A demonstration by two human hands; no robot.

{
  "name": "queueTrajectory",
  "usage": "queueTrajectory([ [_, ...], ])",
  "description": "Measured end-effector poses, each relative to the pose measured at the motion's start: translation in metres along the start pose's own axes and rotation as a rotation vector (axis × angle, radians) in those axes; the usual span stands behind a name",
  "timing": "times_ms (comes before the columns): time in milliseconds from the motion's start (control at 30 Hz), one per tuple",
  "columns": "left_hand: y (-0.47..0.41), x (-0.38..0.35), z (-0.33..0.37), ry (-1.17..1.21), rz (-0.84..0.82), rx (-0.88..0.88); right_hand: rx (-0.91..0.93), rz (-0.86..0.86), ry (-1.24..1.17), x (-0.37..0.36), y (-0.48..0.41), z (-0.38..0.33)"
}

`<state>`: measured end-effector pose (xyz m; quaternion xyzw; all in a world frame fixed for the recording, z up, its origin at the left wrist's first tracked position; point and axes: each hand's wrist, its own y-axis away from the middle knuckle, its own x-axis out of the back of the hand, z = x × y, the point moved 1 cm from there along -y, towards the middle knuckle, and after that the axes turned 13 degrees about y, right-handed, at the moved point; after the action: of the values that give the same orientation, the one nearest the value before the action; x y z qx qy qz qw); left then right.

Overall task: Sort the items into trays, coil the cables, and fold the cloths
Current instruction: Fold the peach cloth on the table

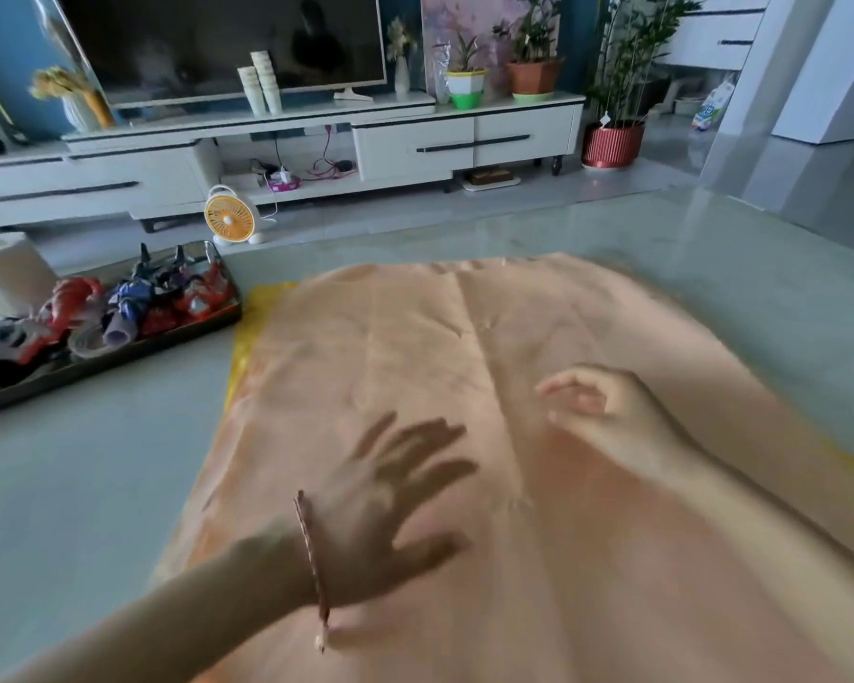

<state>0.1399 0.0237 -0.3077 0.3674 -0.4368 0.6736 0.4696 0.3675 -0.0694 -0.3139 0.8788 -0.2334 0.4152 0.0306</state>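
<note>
Pressing the peach cloth (464, 347), spread across centre frame, with left hand (390, 510), fingers splayed wide — right hand (607, 411) centre-right, fingers loosely curled, apparently empty. Best smoothed outward, then folded edge to edge.

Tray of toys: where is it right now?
Head view, far left: the tray sits on the table, just left of the orange cloth, before the fan.

Room furniture and plants
A television (218, 41) stands on a low white cabinet (464, 140), paper cups (263, 83) before it, potted plants (533, 73) at the cabinet's right end; an orange fan (230, 220) stands on the floor (415, 209).
</note>
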Motion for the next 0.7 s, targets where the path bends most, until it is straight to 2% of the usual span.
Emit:
queueTrajectory([
  [100,0.034,-0.008,0.032,0.005,-0.079,-0.070,0.130,-0.146,0.132,-0.003,0.055,-0.017],
  [200,0.059,-0.009,0.043,-0.003,-0.093,-0.077,0.190,-0.182,0.172,-0.002,0.091,-0.022],
  [367,0.080,-0.008,0.059,-0.048,-0.125,-0.059,0.230,-0.249,0.286,-0.008,0.132,-0.022],
  [533,0.079,-0.003,0.072,-0.021,-0.108,-0.098,0.239,-0.401,0.392,-0.006,0.142,-0.027],
  [633,0.080,-0.005,0.082,0.007,-0.089,-0.067,0.262,-0.401,0.374,-0.005,0.146,-0.025],
  [700,0.077,-0.008,0.088,-0.026,-0.112,-0.049,0.280,-0.310,0.277,-0.007,0.153,-0.025],
])
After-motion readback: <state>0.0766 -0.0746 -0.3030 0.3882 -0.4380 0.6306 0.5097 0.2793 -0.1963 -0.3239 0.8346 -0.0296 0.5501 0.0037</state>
